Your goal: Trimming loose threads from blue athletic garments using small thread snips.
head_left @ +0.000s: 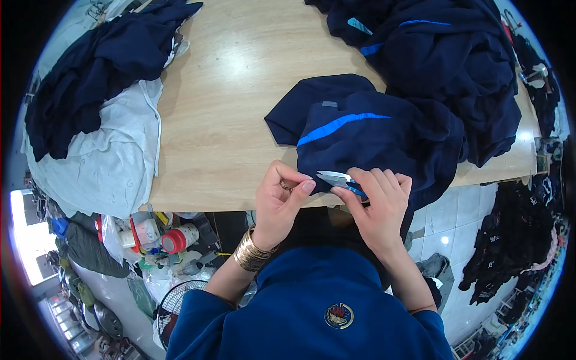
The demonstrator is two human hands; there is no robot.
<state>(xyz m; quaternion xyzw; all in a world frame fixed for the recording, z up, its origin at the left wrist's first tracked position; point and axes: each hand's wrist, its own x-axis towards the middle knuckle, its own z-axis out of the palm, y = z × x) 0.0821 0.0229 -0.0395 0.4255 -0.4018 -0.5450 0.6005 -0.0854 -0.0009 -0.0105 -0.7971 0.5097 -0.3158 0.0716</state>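
Note:
A dark navy garment [384, 144] with a bright blue stripe lies at the table's near edge, part of it hanging over. My right hand [382, 204] is closed around small thread snips [335, 178] with a blue handle; their silver blades point left, low over the garment's near edge. My left hand [277, 201] is closed in a pinch, thumb and forefinger together beside the garment's lower left corner and just left of the blade tips. What those fingertips hold, if anything, is too small to make out.
The wooden table [222, 120] carries a heap of navy garments [444, 72] at the far right. Navy cloth [108, 60] lies over pale grey fabric [123, 144] at left. Below the table's left edge are a red-lidded jar [178, 239], plastic bags and a fan [180, 303]. Dark clothes [510, 240] lie at right.

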